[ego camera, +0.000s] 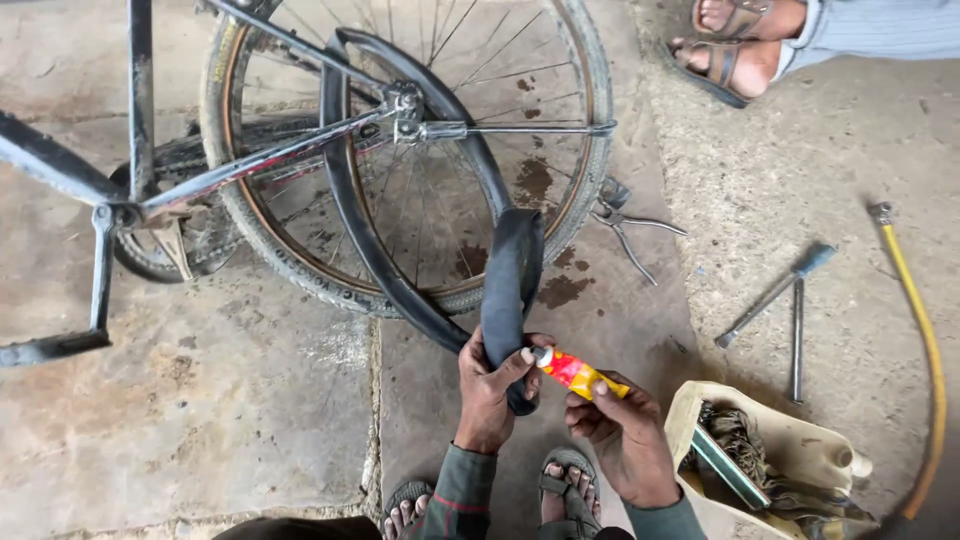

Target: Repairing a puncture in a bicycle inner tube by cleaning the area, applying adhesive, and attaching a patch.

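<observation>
Rough concrete floor [250, 420], stained and cracked, carries a bicycle laid with its wheel [410, 150] at the far left, the black inner tube [512, 270] pulled out and looping down to the near middle. Left hand [490, 385] is clenched around the fold of the tube; right hand [625, 435] pinches a small yellow-red glue tube [577, 373], its nozzle touching the rubber. The inner tube looks soft, limp and light, likely a bit slick, so a grasp at the fold, as now, suits it; the glue tube is light and squashy, best taken at its tail. Pliers [625, 225] and metal tools [785, 300] lie to the right, a yellow hose [925, 350] beyond, a cut jug [790, 450] near right, another person's sandalled feet [735, 40] far right
</observation>
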